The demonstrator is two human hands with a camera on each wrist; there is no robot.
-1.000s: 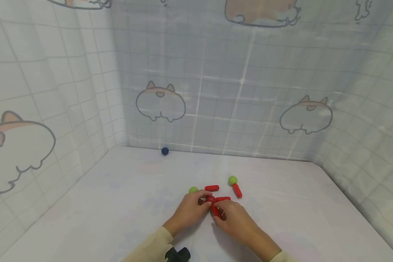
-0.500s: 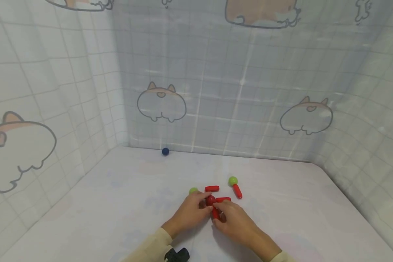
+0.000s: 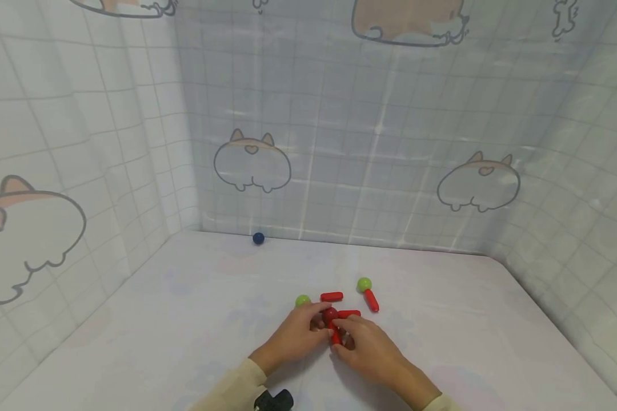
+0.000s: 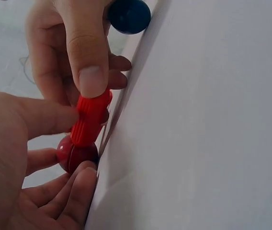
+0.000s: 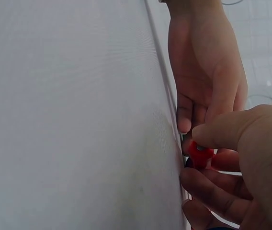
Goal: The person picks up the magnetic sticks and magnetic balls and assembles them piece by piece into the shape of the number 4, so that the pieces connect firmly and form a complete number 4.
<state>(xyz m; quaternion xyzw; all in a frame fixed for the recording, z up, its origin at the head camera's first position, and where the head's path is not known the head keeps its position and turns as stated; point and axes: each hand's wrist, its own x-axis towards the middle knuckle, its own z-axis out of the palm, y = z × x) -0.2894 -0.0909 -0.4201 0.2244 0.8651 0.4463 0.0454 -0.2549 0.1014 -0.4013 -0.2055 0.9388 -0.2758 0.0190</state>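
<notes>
Fingertips of your right hand [image 3: 369, 348] pinch one end of the near red rod [image 4: 88, 120], only the rod between them and the thumb; your left hand [image 3: 295, 334] curls its fingers about the red ball [image 3: 330, 314], its thumb against the rod's side. From your right-hand pinch, the ball sits at the rod's far end; the long axis runs away from you, leaning slightly left, and your left hand is nearer the ball. Against the earlier head frames, the rod points more squarely at you and your left thumb has slid down onto it. A second red rod [image 3: 349, 314] reaches right from the ball. Farther out lie a loose red rod [image 3: 331, 297] and, at the table's back edge, a blue ball [image 3: 259, 238].
</notes>
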